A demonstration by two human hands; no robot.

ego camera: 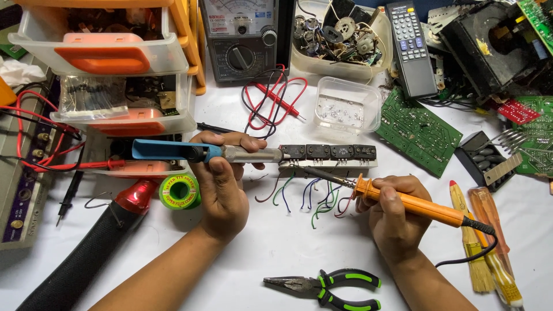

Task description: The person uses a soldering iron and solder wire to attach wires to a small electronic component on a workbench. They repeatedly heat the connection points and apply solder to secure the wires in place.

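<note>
Near the desk's middle, left hand (222,190) fingers grip a desoldering pump (190,151), right hand (394,216) fingers pinch a soldering iron (403,201) against the transistor strip (328,156); lingering heat could scorch its wires (314,198)

Two hands (222,190) (391,216), one soldering iron (415,204), one desoldering pump (201,152), four transistors (328,152), one pliers (328,285).

Both forearms are bare, no sleeves showing; the left hand (222,193) and right hand (394,216) wear nothing.
</note>
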